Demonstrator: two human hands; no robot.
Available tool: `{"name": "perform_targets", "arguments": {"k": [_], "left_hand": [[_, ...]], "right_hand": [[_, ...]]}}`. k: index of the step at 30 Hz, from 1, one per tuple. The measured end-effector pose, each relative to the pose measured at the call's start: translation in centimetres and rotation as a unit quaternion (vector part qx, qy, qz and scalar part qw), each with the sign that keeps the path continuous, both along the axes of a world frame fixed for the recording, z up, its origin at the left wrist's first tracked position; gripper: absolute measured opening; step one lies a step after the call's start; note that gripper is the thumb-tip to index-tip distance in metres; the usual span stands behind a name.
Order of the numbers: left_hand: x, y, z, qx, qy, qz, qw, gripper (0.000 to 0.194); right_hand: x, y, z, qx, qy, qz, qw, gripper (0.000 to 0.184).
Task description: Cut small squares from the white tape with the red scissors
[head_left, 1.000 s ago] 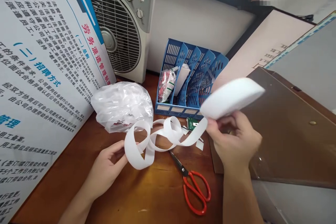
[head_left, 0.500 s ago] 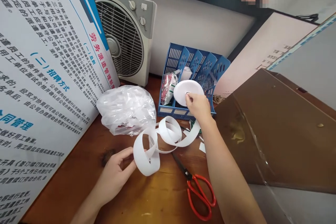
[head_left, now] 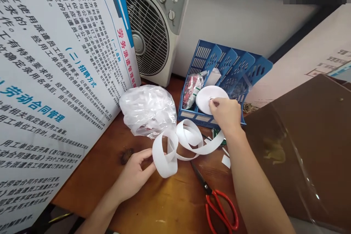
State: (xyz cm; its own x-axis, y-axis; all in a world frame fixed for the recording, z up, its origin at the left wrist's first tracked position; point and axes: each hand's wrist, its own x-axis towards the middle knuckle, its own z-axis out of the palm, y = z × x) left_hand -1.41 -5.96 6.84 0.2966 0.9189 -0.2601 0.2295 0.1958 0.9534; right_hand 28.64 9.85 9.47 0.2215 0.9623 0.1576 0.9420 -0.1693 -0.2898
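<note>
My right hand [head_left: 225, 114] grips a flat white tape roll [head_left: 207, 98] and holds it against the front of a blue file rack [head_left: 236, 67]. From the roll a long white strip [head_left: 186, 139] curls in loops across the wooden desk [head_left: 170, 197]. My left hand [head_left: 134, 173] pinches the strip's free end between thumb and fingers, low over the desk. Red-handled scissors [head_left: 219, 208] lie on the desk between my forearms.
A crumpled clear plastic bag [head_left: 148, 109] sits behind the strip. A big printed board [head_left: 55, 80] leans at the left, with a box fan [head_left: 153, 29] behind it. A brown board [head_left: 307, 146] rests at the right. A red-and-white packet [head_left: 191, 88] stands in the rack.
My right hand carried the roll from close to my face out to the blue rack. The left hand kept its hold on the strip's end. The view shifted left.
</note>
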Motion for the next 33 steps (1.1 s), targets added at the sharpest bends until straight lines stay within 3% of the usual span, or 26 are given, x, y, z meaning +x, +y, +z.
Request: {"name": "perform_targets", "arguments": {"k": [3,5,8,10,12,13,15,18,20,21,22,23,25,27,29,30,31,33], "left_hand": [[0.0,0.0,-0.1,0.001,0.001,-0.005,1.000,0.036],[-0.1,0.1,0.0,0.010,0.010,-0.011,1.000,0.037],[-0.1,0.3,0.4,0.039,0.044,-0.022,0.998,0.038],[0.0,0.4,0.7,0.059,0.062,-0.037,0.996,0.037],[0.2,0.4,1.1,0.083,0.072,-0.051,0.993,0.034],[0.3,0.4,1.2,0.094,0.077,-0.051,0.991,0.031],[0.4,0.4,1.6,0.118,0.090,-0.028,0.989,0.025],[0.3,0.3,2.1,0.139,0.116,0.018,0.983,0.018],[-0.1,0.4,2.3,0.142,0.137,0.028,0.980,0.017],[-0.4,0.4,2.3,0.137,0.147,0.030,0.979,0.017],[-0.7,0.4,2.3,0.130,0.154,0.031,0.979,0.018],[-1.0,0.4,2.3,0.120,0.157,0.033,0.980,0.019],[-1.3,0.5,2.1,0.091,0.153,0.036,0.983,0.021],[-1.2,0.5,1.8,0.055,0.132,0.035,0.989,0.023],[-0.8,0.5,1.3,0.016,0.094,0.034,0.995,0.025],[-0.5,0.5,1.0,-0.004,0.073,0.033,0.997,0.027],[-0.2,0.4,0.6,-0.023,0.052,0.032,0.998,0.028],[0.4,0.3,-0.1,-0.053,0.020,0.032,0.998,0.030]], "right_hand": [[-0.5,-0.6,0.4,0.037,0.049,-0.012,0.998,0.031],[-1.6,-2.7,1.4,0.052,0.093,0.011,0.994,0.032],[-5.1,-8.2,2.8,0.016,0.168,0.130,0.977,0.026],[-8.0,-12.5,2.8,-0.068,0.218,0.244,0.943,0.025],[-10.1,-15.9,2.1,-0.111,0.196,0.234,0.946,0.036],[-10.5,-17.1,1.6,-0.111,0.185,0.213,0.953,0.024],[-9.8,-18.4,0.9,-0.141,0.230,0.188,0.944,0.007],[-5.4,-18.6,1.3,-0.162,0.334,0.171,0.913,0.011],[-1.9,-18.3,2.1,-0.084,0.369,0.084,0.922,0.020],[-0.5,-18.1,2.5,0.031,0.326,-0.015,0.945,0.024],[0.4,-18.0,2.9,0.128,0.222,-0.099,0.961,0.031],[0.8,-18.0,3.2,0.214,0.118,-0.160,0.957,0.039],[-0.1,-18.6,3.3,0.308,-0.043,-0.183,0.933,0.053],[-2.7,-19.9,2.7,0.318,-0.030,-0.104,0.942,0.049],[-5.8,-21.4,1.5,0.255,0.139,0.027,0.956,0.030],[-7.2,-22.1,0.6,0.179,0.214,0.083,0.957,0.022],[-8.5,-22.7,-0.3,0.054,0.283,0.134,0.948,0.012],[-10.2,-23.6,-2.4,-0.175,0.379,0.177,0.891,0.009]]}}
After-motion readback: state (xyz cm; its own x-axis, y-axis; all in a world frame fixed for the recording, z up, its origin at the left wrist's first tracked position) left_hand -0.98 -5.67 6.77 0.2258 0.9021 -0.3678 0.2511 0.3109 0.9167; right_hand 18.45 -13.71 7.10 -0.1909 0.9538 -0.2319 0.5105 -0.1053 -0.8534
